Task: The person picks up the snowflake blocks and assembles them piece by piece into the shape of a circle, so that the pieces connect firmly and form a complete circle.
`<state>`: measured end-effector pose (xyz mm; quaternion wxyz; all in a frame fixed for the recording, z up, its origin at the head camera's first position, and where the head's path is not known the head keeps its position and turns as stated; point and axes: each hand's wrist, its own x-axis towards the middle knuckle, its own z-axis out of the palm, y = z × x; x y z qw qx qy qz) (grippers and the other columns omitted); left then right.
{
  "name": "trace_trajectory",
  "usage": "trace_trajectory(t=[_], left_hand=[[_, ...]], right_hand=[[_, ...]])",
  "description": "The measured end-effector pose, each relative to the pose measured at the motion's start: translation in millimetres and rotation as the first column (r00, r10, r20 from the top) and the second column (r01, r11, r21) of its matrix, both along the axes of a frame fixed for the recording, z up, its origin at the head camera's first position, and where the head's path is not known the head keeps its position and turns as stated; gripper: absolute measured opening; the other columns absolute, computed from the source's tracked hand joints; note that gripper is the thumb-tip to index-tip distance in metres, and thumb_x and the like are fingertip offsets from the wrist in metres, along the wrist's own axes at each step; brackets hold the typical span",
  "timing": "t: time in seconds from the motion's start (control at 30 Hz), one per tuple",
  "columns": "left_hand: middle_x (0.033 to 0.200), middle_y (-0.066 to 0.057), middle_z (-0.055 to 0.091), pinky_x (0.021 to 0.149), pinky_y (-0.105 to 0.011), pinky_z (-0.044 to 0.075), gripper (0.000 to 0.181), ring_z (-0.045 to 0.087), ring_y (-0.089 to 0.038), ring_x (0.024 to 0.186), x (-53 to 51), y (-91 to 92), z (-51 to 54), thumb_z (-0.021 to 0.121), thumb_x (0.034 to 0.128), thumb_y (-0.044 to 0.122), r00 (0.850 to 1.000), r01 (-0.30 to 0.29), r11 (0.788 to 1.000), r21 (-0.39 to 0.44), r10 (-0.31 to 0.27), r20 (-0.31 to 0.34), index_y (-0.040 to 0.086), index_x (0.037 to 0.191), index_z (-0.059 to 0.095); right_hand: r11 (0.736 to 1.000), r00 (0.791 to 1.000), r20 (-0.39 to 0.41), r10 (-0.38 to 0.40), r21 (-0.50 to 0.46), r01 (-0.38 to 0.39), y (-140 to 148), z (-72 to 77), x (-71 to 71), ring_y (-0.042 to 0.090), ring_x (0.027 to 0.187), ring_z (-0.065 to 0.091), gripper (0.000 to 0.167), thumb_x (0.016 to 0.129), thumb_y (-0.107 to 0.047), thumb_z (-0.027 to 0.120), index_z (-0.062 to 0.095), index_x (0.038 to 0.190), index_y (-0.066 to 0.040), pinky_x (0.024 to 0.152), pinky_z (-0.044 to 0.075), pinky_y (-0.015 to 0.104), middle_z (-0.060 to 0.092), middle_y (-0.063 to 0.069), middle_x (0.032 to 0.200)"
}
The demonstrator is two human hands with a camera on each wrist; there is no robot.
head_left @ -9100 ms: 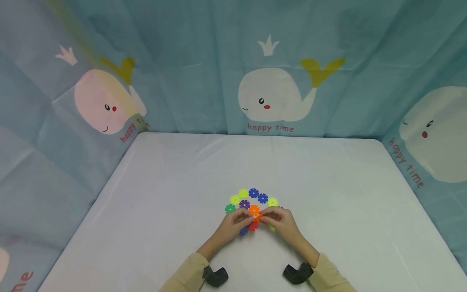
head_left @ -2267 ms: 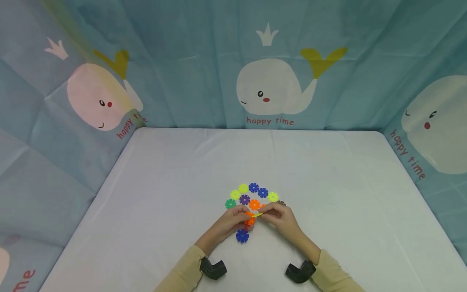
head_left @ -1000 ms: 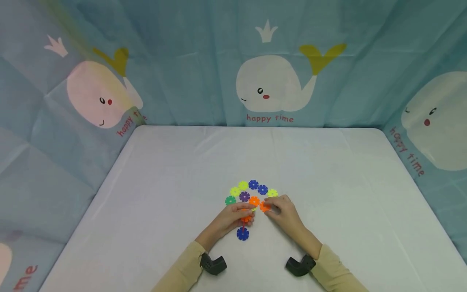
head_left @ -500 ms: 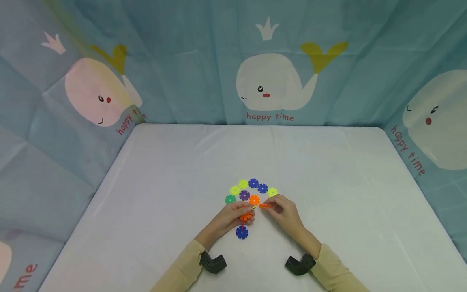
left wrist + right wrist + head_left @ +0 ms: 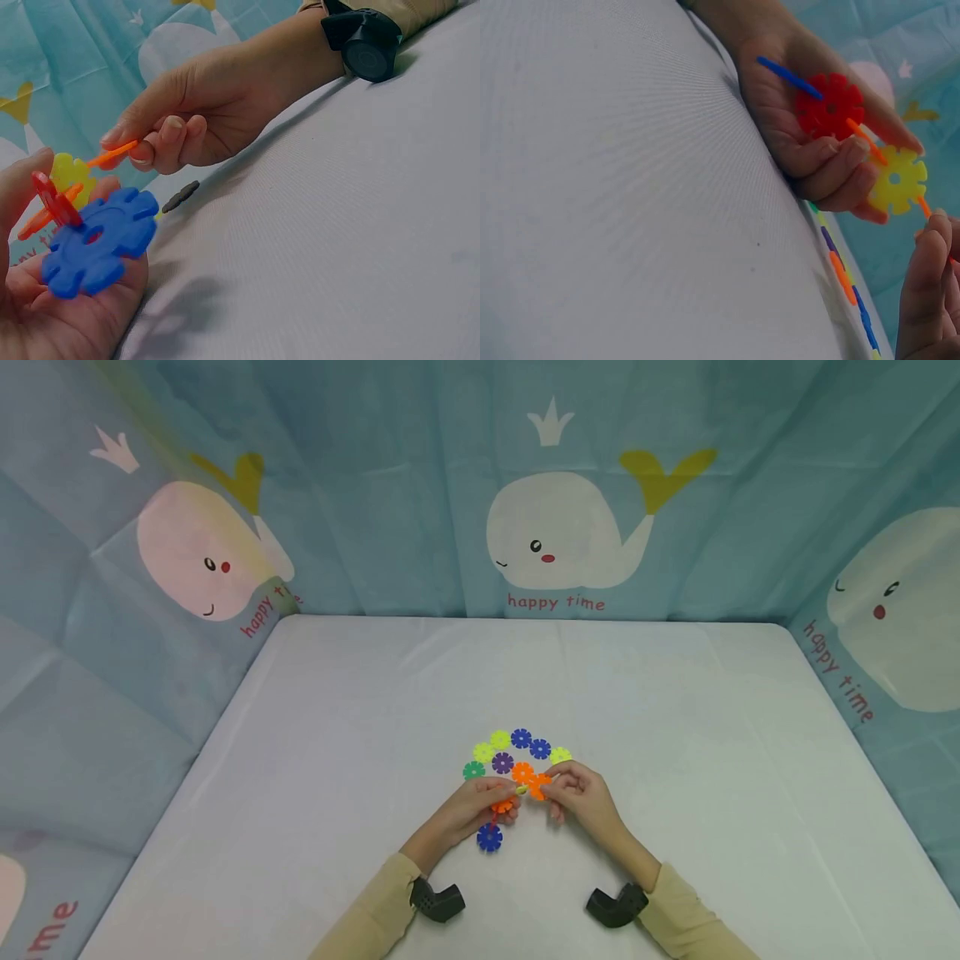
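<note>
My left hand [image 5: 480,802] holds a short chain of slotted flower-shaped plastic discs. In the left wrist view, the chain runs from a blue disc [image 5: 105,244] through a red disc [image 5: 52,196] and an orange disc [image 5: 49,214] to a yellow disc [image 5: 71,172]. Left thumb and fingers grip the yellow end. My right hand [image 5: 588,797] pinches another orange disc [image 5: 539,787]. Its edge meets the yellow disc [image 5: 898,180] in the right wrist view; how deep it sits in the slot, I cannot tell.
Several loose discs lie in an arc beyond the hands, including a green disc [image 5: 473,770], a purple disc [image 5: 502,763] and an orange one [image 5: 522,772]. A dark disc [image 5: 181,196] lies near the right hand. A patterned curtain [image 5: 405,527] borders the white table [image 5: 360,710].
A yellow disc has joined the left hand's chain. The right hand has picked up another orange disc from the table, turned it and brought it left against the yellow one.
</note>
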<state>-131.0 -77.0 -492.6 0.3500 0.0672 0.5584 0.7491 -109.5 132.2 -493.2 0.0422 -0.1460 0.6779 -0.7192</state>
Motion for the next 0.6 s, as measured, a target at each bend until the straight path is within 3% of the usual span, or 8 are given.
trace_trajectory(t=[0.2,0.6], left_hand=[[0.073,-0.007,0.060,0.066,-0.026,0.049,0.038,0.057,-0.013,0.063,0.1,0.0,0.6,0.060,0.0868,0.023,0.998,0.005,0.996,-0.087,-0.009,-0.056,-0.014,0.099,0.057],[0.082,-0.015,0.065,0.071,-0.030,0.049,0.031,0.062,-0.017,0.071,1.4,0.8,-4.0,0.060,0.0868,0.015,0.997,-0.002,0.995,-0.101,-0.006,-0.072,-0.012,0.102,0.058]], right_hand=[[0.999,1.000,0.009,0.028,-0.025,-0.028,0.0,-2.8,0.0,0.019,0.046,0.053,0.022,0.084,-0.001,0.060,0.051,0.099,0.012,0.045,0.046,0.032,0.053,0.025,0.065],[0.987,0.993,-0.035,0.116,-0.108,-0.119,-1.9,-9.2,-1.4,0.016,0.051,0.057,0.014,0.083,0.007,0.057,0.048,0.089,0.016,0.046,0.048,0.032,0.058,0.025,0.068]])
